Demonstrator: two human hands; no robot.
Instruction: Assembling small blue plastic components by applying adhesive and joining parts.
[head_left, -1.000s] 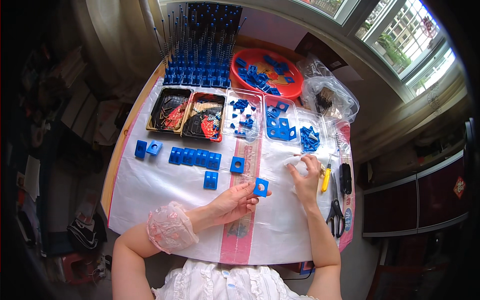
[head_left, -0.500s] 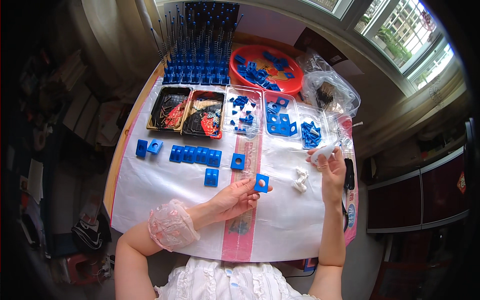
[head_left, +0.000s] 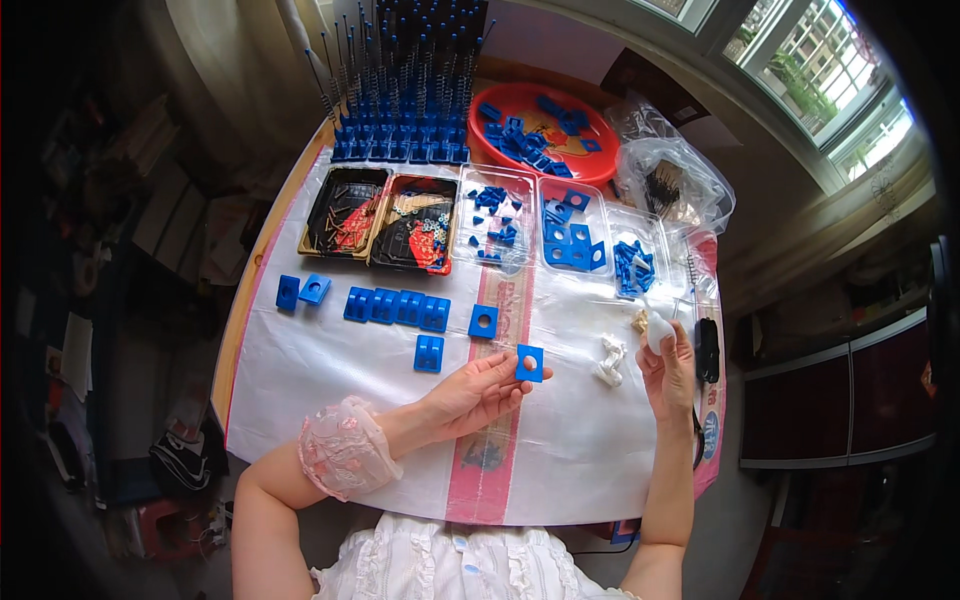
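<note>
Between the thumb and fingers of my left hand (head_left: 470, 398) is a blue square plate with a round hole (head_left: 530, 350), held up over the cloth near the middle. My right hand (head_left: 672, 375) is closed around a small white squeeze bottle (head_left: 657, 332), off to the right. A crumpled white tissue (head_left: 610, 362) lies just left of that hand, with a small yellowish crumpled piece (head_left: 639, 321) beside the bottle. Another blue holed plate (head_left: 473, 318) rests beyond my left hand. Further left are a row of blue brackets (head_left: 381, 305) and a single bracket (head_left: 429, 340).
Two black trays (head_left: 314, 240) with screws and small metal parts stand at the back, beside clear trays (head_left: 464, 235) of blue pieces. Behind them are upright blue parts with springs and rods (head_left: 400, 135), a red basin (head_left: 609, 160) and a plastic bag (head_left: 705, 190). A black object (head_left: 707, 350) lies right.
My right hand has turned the bottle from slanting up and right to more upright, drawing it slightly nearer. My left hand keeps its hold on the holed plate. The whole view has shifted slightly.
</note>
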